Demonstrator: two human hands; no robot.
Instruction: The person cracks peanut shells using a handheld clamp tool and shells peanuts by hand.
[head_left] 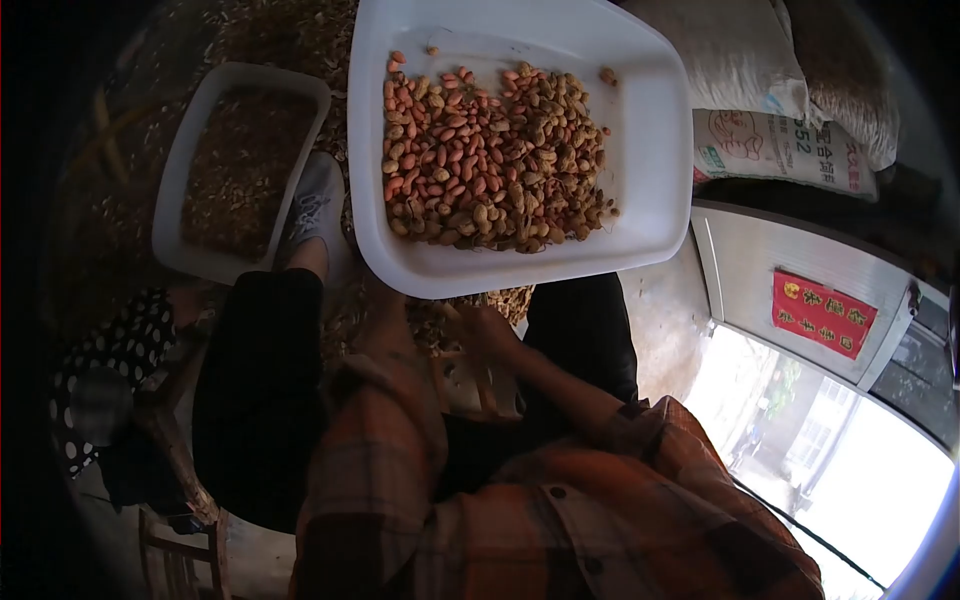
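A big white plastic tub (640, 230) stands in front of my knees. In it, unshelled peanuts (555, 130) are heaped mostly to the right, and pink shelled kernels (450, 150) lie mostly to the left. My left hand (383, 308) is just below the tub's near rim, in shadow, and the rim hides its fingers. My right hand (485, 332) is between my knees, close to the rim, with its fingers curled together. What it holds, if anything, is too dark to make out. Broken peanut shells (510, 300) show below and around both hands.
A smaller tub (168, 225) with brown contents stands at left, beside my shoe (318, 205). Shells litter the floor. Full sacks (770, 150) are stacked at upper right. Polka-dot cloth (130, 345) and a wooden chair (180, 560) are at lower left. A bright doorway (800, 420) opens at right.
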